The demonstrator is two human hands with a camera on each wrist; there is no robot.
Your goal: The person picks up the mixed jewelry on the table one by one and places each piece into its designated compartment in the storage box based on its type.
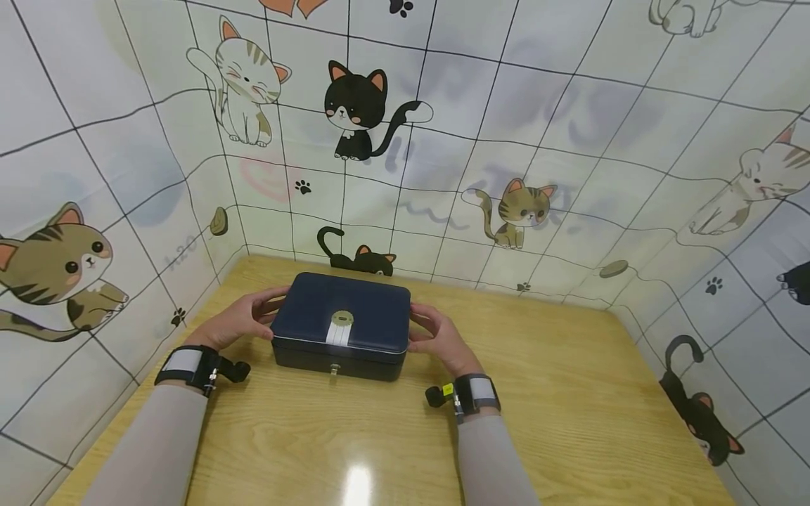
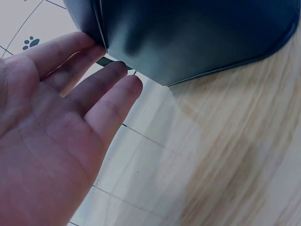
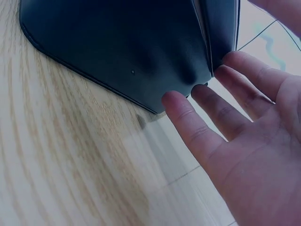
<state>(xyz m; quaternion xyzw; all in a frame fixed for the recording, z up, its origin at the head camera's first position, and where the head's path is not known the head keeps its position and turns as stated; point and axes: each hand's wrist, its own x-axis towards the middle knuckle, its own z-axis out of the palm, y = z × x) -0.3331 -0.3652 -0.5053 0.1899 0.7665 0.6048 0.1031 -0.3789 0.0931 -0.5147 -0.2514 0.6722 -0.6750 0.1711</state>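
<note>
A dark navy lidded box (image 1: 344,309) rests on the wooden table with its lid down. On the lid are an oval gold badge (image 1: 342,318) and a white striped band; a small metal piece (image 1: 335,369) sticks out at the lock on the front. My left hand (image 1: 243,316) is at the box's left side, thumb near the front corner, and in the left wrist view its loosely extended fingertips reach the back edge. My right hand (image 1: 439,337) mirrors it at the right side, fingertips at the lid's back corner in the right wrist view. Both palms stay off the box.
A pale wooden table (image 1: 544,393) spreads in front and to the right. White cloth walls (image 1: 443,140) with a black grid and cartoon cats rise behind and at both sides. Each wrist wears a strap with a small camera (image 1: 237,371).
</note>
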